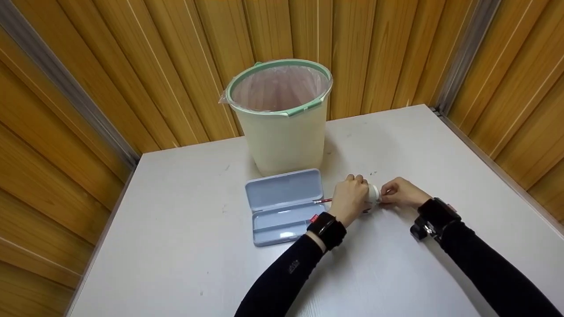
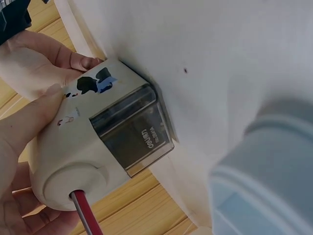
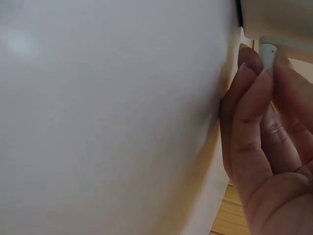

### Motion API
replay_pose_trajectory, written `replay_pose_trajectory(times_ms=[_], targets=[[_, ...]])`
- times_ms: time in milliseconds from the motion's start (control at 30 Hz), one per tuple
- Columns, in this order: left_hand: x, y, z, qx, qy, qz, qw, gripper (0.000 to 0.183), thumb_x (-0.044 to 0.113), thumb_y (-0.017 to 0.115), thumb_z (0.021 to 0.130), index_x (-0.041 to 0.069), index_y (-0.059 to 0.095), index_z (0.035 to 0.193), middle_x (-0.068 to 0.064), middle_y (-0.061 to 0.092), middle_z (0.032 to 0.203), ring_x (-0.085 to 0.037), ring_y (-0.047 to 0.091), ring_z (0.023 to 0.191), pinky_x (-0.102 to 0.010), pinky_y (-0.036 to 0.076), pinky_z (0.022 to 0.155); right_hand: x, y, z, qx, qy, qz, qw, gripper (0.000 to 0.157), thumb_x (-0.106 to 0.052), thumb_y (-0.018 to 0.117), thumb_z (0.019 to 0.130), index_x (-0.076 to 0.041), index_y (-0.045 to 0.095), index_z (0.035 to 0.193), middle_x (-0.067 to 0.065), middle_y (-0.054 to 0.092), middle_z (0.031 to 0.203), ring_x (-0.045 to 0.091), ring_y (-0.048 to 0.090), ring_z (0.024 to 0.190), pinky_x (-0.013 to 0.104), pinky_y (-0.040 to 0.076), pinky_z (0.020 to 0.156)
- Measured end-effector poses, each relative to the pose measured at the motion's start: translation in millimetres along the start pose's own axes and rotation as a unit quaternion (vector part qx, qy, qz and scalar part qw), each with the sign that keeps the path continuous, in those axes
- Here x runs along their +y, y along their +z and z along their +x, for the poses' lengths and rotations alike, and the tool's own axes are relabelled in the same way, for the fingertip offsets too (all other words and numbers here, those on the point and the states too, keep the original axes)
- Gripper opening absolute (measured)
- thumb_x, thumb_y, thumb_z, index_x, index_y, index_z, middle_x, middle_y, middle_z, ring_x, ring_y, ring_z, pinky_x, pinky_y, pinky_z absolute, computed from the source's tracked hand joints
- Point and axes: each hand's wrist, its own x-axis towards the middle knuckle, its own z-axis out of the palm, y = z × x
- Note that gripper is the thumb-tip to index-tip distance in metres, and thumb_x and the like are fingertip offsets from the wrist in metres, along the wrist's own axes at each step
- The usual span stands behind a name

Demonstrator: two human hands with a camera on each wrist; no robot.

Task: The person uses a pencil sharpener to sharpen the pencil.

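Note:
A white crank pencil sharpener [image 2: 73,137] stands on the table, with dark picture stickers on top and a see-through shavings drawer [image 2: 139,139]. My left hand [image 1: 350,198] grips its body, thumb over the top. A red pencil [image 2: 87,213] sticks out of the sharpener's round front hole; in the head view it points left toward the case. On the opposite side my right hand [image 1: 405,192] pinches the small white knob [image 3: 267,56] of the crank between thumb and fingers. The pencil's far end inside the sharpener is hidden.
An open light-blue pencil case [image 1: 284,191] lies just left of the sharpener. Behind it stands a cream bin [image 1: 286,141] with a green rim and a clear liner. Wood-patterned panels [image 1: 374,57] border the white table [image 1: 185,229] at the back and sides.

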Motion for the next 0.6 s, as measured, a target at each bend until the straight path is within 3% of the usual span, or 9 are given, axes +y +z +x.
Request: replay_pose_trajectory(times_ms=[133, 367, 467, 600], targets=[[0.4, -0.5, -0.1, 0.000, 0.000, 0.003, 1.0000, 0.044, 0.048, 0.080, 0.076, 0.019, 0.074, 0.109, 0.008, 0.069, 0.098, -0.007, 0.063, 0.086, -0.021, 0.056, 0.068, 0, 1.9, -7, -0.020, 0.010, 0.026, 0.999, 0.022, 0.001, 0.066, 0.088, 0.022, 0.061, 0.091, 0.029, 0.072, 0.087, 0.005, 0.068, 0.068, 0.018, 0.056, 0.064], [1.5, -0.4, 0.2, 0.001, 0.001, 0.011, 0.9999, 0.042, 0.049, 0.079, 0.076, 0.020, 0.075, 0.106, 0.008, 0.069, 0.096, -0.007, 0.062, 0.084, -0.020, 0.055, 0.066, -1, 3.0, -15, -0.032, 0.006, 0.056, 0.998, 0.024, 0.001, 0.066, 0.089, 0.024, 0.060, 0.095, 0.032, 0.071, 0.090, 0.007, 0.070, 0.070, 0.019, 0.057, 0.064], [2.2, -0.7, 0.5, 0.002, -0.001, 0.017, 0.9999, 0.041, 0.050, 0.079, 0.076, 0.021, 0.075, 0.105, 0.009, 0.069, 0.095, -0.007, 0.062, 0.083, -0.020, 0.055, 0.064, 0, 2.0, -17, -0.043, -0.003, 0.056, 0.998, 0.025, -0.001, 0.067, 0.089, 0.022, 0.062, 0.095, 0.025, 0.073, 0.087, 0.007, 0.069, 0.069, 0.018, 0.055, 0.063], [2.4, -1.1, 1.7, 0.002, 0.000, 0.011, 0.9999, 0.040, 0.049, 0.080, 0.076, 0.021, 0.076, 0.105, 0.009, 0.070, 0.095, -0.007, 0.062, 0.083, -0.021, 0.055, 0.064, 3, 0.2, -20, -0.057, -0.007, 0.066, 0.996, 0.027, -0.004, 0.067, 0.090, 0.022, 0.062, 0.095, 0.006, 0.076, 0.083, 0.006, 0.069, 0.071, 0.018, 0.055, 0.065]])
